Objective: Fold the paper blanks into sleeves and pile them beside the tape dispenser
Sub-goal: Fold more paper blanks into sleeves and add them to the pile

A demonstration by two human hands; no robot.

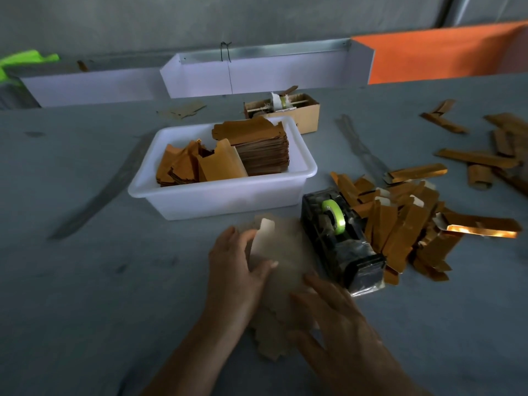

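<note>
A pale paper blank (pixel 285 252) lies flat on the grey table in front of me, its plain side up and one flap lifted. My left hand (pixel 237 270) pinches that raised flap between thumb and fingers. My right hand (pixel 337 324) rests flat on the blank's near right part, fingers straight. The black tape dispenser (pixel 340 241) with a green roll stands just right of the blank. A pile of gold folded sleeves (pixel 405 224) lies right of the dispenser. More blanks (pixel 257 150) are stacked in the white tub (pixel 217 195).
A small cardboard box (pixel 297 110) with a tape roll stands behind the tub. Loose gold sleeves (pixel 485 155) are scattered at the far right. White trays (pixel 257 72) and an orange sheet (pixel 440 52) line the table's back edge.
</note>
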